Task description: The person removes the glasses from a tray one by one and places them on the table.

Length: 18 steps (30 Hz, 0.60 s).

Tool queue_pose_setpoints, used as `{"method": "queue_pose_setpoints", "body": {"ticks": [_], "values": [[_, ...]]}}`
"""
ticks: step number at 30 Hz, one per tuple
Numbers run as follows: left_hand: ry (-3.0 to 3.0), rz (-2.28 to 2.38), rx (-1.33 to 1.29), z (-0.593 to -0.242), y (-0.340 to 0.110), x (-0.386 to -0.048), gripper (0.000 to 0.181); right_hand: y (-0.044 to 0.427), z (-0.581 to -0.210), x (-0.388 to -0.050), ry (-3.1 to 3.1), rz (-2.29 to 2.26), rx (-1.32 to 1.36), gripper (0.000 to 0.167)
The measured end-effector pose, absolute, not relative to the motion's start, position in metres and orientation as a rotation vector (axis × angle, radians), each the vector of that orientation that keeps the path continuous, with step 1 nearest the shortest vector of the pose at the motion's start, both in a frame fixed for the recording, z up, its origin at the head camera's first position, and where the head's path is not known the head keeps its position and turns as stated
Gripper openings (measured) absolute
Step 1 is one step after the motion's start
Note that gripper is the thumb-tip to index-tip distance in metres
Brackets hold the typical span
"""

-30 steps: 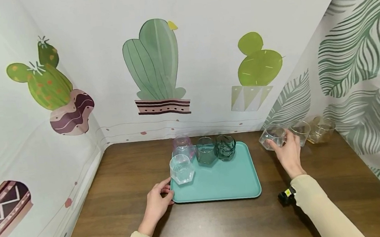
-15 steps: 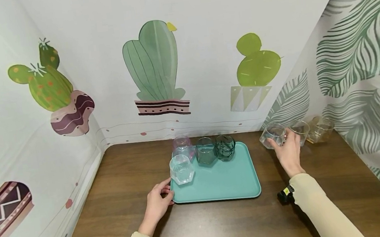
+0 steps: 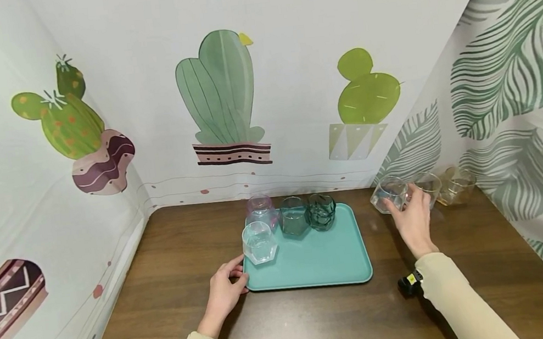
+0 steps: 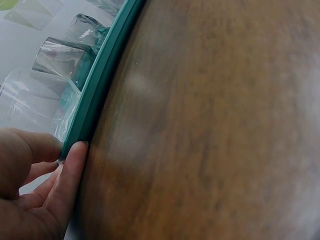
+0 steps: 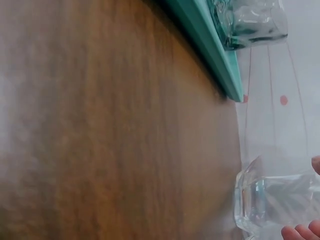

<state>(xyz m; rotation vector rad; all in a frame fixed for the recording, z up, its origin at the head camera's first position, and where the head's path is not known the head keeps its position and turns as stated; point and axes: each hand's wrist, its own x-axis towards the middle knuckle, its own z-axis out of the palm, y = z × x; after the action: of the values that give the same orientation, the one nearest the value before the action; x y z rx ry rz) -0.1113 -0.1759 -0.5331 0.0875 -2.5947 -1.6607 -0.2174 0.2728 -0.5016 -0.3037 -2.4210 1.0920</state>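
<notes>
A teal tray (image 3: pixel 321 263) lies on the table; my left hand (image 3: pixel 224 290) pinches its left edge near the front corner. In the left wrist view, thumb and fingers (image 4: pixel 72 172) meet at the tray's rim. A clear glass (image 3: pixel 260 245) stands at the tray's left side, before a pinkish-purple glass (image 3: pixel 259 209). Beside them are a grey-green glass (image 3: pixel 293 217) and a dark green faceted glass (image 3: pixel 323 212). At the back right, my right hand (image 3: pixel 415 223) grips another clear glass (image 3: pixel 387 193), thumb and fingers on opposite sides. That glass also shows in the right wrist view.
Right of the gripped glass stand one more clear glass (image 3: pixel 430 186) and an amber glass (image 3: pixel 457 188), close together. A printed fabric backdrop (image 3: pixel 294 106) rises directly behind the brown wooden table (image 3: pixel 317 325).
Both hands stay practically where they were. The glasses and tray keep their places; only slight shifts of the head view are visible.
</notes>
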Motion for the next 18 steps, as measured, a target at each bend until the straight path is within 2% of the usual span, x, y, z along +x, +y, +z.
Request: {"method": "queue_pose_setpoints", "body": {"ticks": [6,18], "values": [[-2.589,-1.678,0.099,-0.534,-0.176,-0.112,0.046,0.265,-0.498,-0.208,-2.350,1.055,-0.234,0.065],[-2.573,-1.696,0.086,-0.537,-0.177,-0.113,0.046,0.239,-0.492,-0.189,-2.332,1.101,-0.108,0.065]]}}
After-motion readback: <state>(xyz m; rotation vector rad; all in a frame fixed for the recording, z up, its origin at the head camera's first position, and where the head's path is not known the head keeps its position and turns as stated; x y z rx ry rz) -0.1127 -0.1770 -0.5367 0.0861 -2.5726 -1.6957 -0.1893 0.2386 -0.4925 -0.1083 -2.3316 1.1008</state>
